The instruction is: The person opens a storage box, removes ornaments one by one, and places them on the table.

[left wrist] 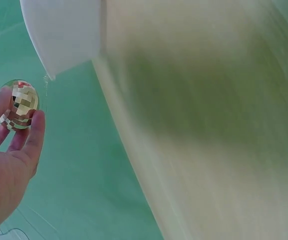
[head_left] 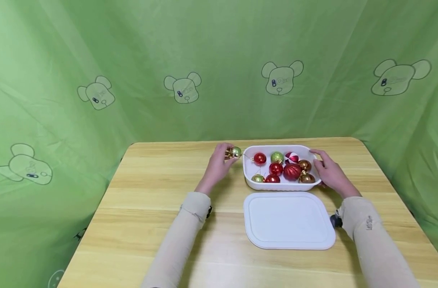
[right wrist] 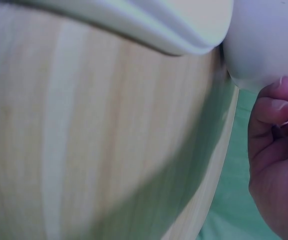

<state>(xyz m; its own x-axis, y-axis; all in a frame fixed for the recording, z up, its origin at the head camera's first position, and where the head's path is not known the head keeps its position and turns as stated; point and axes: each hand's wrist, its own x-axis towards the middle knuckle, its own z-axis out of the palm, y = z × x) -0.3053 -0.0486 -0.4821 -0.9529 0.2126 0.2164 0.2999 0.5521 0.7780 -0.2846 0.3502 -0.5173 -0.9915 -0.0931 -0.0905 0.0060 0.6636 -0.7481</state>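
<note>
left hand (head_left: 218, 161) stretched forward, fingers (left wrist: 34, 137) pinching a shiny ball (head_left: 236, 151); right hand (head_left: 330, 171), fingers (right wrist: 268, 111) curled, grips the box (head_left: 281, 186).

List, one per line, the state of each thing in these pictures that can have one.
Box: open, with baubles in it.
Lid: off, lying on the table.
Held bauble: pinched in the fingers, outside the box.
Left hand: pinching that bauble.
Right hand: gripping the box's right end.
Curtain: hanging, creased.
</note>
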